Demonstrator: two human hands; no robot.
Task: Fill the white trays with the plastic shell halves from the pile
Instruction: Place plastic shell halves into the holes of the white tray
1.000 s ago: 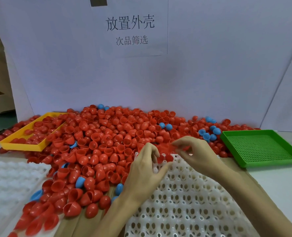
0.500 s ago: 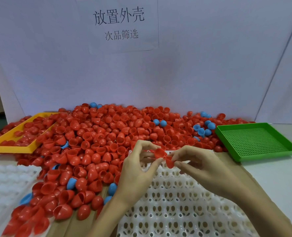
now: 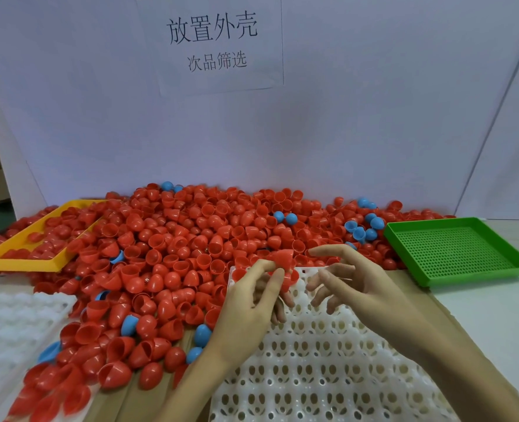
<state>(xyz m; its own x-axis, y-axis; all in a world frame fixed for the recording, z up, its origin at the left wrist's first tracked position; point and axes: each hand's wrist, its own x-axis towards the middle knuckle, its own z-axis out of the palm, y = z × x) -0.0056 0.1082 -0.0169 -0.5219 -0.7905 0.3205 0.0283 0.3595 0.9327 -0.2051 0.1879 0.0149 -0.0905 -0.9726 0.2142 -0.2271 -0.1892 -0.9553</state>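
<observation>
Red shell halves were pinched in the left hand, thumb and forefinger curled round them just above the far edge of the near white tray. At least two halves showed there, one dome-up at the fingertips and another lower behind the thumb; exact count could not be told. Half a second before, both hands had met on these shells, each pinching one. Now the right hand had let go and pulled slightly right, fingers spread and relaxed, holding nothing, hovering over the tray's far right cells. So the shells had passed over to the left hand, likely a separating or handover step, not a placement yet.

The pile lay far and left of the tray, touching its far edge, mostly red with a few blue halves mixed in. One or two red halves seemed to sit in the tray's far-left corner cells; the rest of the visible cells showed bare. Task judged barely started on this tray. A second white tray lay at near left, partly overrun by the pile. Yellow tray far left held red halves; green tray far right held none visible.

Next probably: seat the held halves into far-row cells.
</observation>
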